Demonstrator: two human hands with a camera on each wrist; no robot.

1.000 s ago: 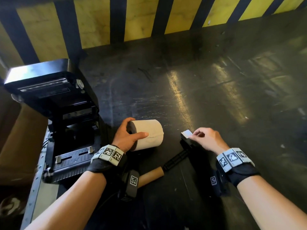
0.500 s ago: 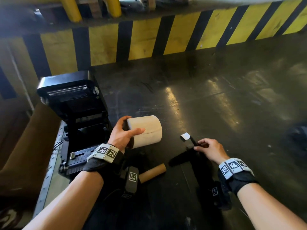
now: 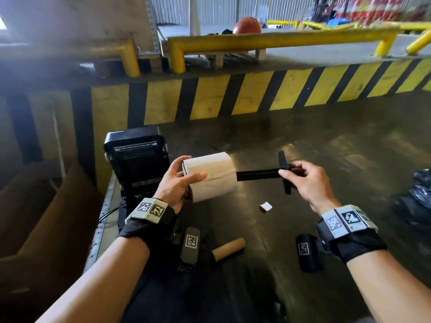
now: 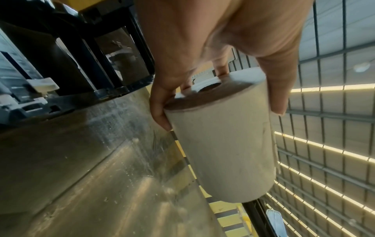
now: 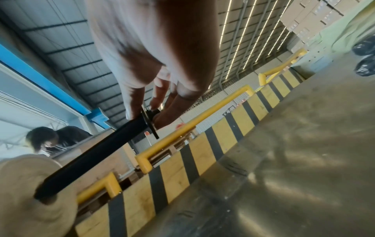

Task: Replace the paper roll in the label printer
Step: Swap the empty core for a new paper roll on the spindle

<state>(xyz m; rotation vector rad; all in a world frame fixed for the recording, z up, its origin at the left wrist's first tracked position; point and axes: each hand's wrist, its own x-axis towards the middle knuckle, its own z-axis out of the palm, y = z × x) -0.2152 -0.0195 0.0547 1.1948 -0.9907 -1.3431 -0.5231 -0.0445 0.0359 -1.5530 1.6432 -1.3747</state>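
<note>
My left hand grips a full white paper roll in the air, thumb and fingers round its left end. My right hand pinches the flanged end of a black spindle; the spindle's tip sits in the roll's core hole. The black label printer stands open at the left, behind the left hand. An empty brown cardboard core lies on the table near me.
A small white piece lies on the dark table below the spindle. A yellow-and-black striped barrier runs along the far edge. Black bags sit at the right; brown cardboard is left of the table.
Both hands rose off the table. My right hand picked up the black spindle and turned it level, its tip now in the roll's core. The white piece stays on the table.
</note>
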